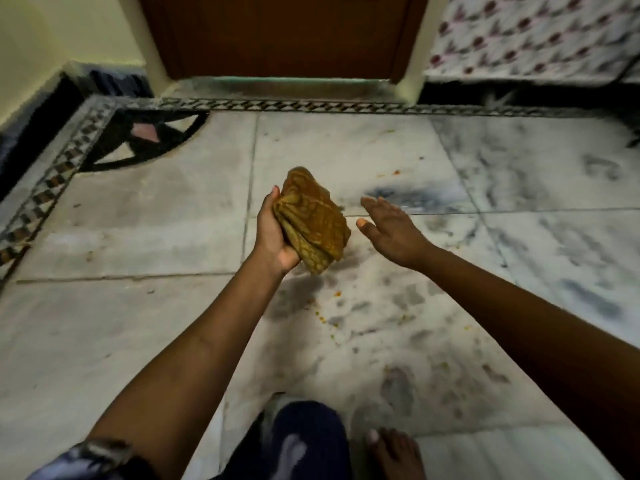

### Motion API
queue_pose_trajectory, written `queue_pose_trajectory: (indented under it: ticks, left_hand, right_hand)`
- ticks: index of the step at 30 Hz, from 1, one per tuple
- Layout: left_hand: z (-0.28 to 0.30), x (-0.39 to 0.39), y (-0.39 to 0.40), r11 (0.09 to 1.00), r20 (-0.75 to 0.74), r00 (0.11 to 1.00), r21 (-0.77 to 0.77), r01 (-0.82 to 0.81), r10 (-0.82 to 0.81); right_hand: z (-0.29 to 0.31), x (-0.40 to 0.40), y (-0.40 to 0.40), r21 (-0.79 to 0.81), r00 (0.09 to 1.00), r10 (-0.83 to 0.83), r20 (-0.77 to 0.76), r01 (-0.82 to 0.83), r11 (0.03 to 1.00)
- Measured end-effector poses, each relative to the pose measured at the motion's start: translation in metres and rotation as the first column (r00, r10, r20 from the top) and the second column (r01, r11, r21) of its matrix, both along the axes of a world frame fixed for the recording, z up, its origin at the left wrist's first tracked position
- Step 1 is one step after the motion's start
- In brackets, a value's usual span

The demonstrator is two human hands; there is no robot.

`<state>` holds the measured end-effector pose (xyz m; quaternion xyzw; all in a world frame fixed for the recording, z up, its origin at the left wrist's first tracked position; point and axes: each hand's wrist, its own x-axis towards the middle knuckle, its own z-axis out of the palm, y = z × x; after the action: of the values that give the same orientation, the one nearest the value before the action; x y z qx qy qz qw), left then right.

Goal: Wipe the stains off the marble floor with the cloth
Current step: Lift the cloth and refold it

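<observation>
At frame centre, your left hand [273, 233] grips the bunched cloth [311, 220] above the marble floor [138, 220]; your right hand [391, 230] hovers beside it, fingers [372, 204] straight and apart. Orange stains [337, 294] lie below.

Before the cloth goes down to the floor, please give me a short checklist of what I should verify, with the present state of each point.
1. Cloth held firmly: ok, the left hand grips it, bunched.
2. Cloth above the floor, not yet touching: ok, it casts a shadow below.
3. Right hand free to help: ok, it is open beside the cloth and holds nothing.
4. Stains located: ok, orange specks lie just below the cloth, and more beyond it.
5. Cloth wet enough: cannot tell.
6. Foot clear of the stains: ok, it stands nearer the person than the specks.
</observation>
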<state>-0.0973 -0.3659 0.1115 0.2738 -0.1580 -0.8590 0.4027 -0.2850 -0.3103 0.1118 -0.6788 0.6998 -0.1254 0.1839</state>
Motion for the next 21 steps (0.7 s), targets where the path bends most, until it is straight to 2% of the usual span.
queue_pose_trajectory:
  ticks: [4,10,13,18,21]
  left_hand:
    - [0.020,-0.038,0.015,0.996,0.021,0.996,0.008,0.086,-0.086]
    - [0.035,-0.078,0.034,0.994,0.112,0.988,-0.011,0.111,-0.109]
    - [0.035,-0.093,0.037,0.993,0.159,0.980,-0.013,0.121,-0.117]
    - [0.038,-0.107,0.034,0.988,0.251,0.961,-0.074,0.135,-0.112]
    - [0.042,-0.110,0.029,0.978,0.325,0.936,-0.109,0.177,-0.133]
  right_hand:
    - [0.019,-0.024,0.030,-0.015,1.000,0.006,0.000,-0.006,1.000]
    - [0.034,-0.045,0.047,-0.029,0.993,0.108,0.054,-0.106,0.994]
    - [0.033,-0.057,0.050,0.002,0.986,0.111,0.126,-0.112,0.994]
    - [0.029,-0.079,0.047,-0.050,0.945,0.103,0.311,-0.093,0.994]
    - [0.020,-0.093,0.041,-0.094,0.928,0.146,0.344,-0.120,0.988]
